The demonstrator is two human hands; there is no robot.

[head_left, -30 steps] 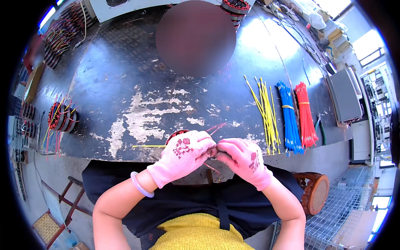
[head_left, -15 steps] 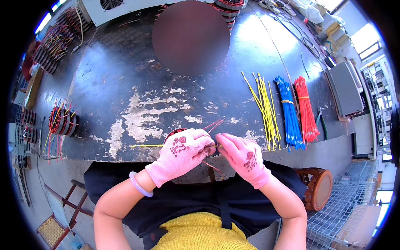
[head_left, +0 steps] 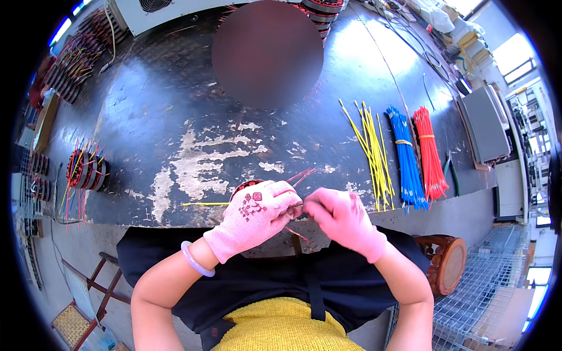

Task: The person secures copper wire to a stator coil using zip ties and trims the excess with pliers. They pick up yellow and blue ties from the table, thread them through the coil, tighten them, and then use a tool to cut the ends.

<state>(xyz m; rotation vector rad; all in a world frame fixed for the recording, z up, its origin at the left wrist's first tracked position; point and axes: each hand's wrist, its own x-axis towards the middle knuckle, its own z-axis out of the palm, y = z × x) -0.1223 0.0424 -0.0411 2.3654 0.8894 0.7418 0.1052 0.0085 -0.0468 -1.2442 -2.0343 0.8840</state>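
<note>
My left hand (head_left: 253, 213), in a pink glove with a dark print, is closed around a motor stator (head_left: 246, 186). Only the stator's dark red rim shows behind the knuckles. A yellow wire (head_left: 206, 203) sticks out to the left from under this hand, and thin reddish lead wires (head_left: 302, 174) poke out beyond the fingers. My right hand (head_left: 345, 222), also gloved in pink, has its fingers curled into a pinch right beside the left fingertips. What lies between the two sets of fingertips is mostly hidden, seemingly a thin wire.
Loose yellow wires (head_left: 370, 155), a blue wire bundle (head_left: 405, 158) and a red wire bundle (head_left: 430, 155) lie on the right of the worn dark table (head_left: 146, 128). Green-handled pliers (head_left: 452, 174) are beyond them. A wired stator stack (head_left: 86, 169) stands at left. A blurred disc covers the far middle.
My right hand has rolled over at the wrist, its fingers curling tighter and its back shifting slightly right. The left hand and the stator have stayed in place.
</note>
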